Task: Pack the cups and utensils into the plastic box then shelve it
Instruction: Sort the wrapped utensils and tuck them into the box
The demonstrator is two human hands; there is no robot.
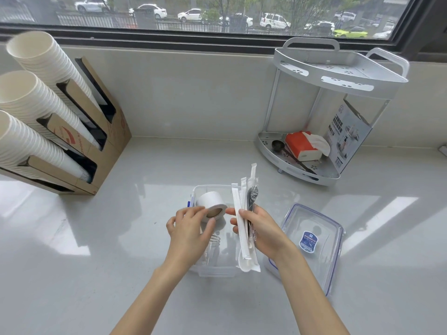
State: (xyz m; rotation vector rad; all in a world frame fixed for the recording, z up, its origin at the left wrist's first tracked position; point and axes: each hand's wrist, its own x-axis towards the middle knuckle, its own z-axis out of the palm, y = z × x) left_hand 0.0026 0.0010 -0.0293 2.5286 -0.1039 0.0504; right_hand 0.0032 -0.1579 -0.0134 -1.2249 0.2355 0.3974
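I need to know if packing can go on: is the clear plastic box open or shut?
Open. The clear plastic box has no lid on it; its blue-edged clear lid lies flat on the counter to its right.

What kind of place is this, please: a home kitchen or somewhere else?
Probably an office pantry or a drinks counter, not a home kitchen. A cardboard dispenser holds long stacks of paper cups, the right hand holds wrapped disposable utensils, and the window faces parked cars.
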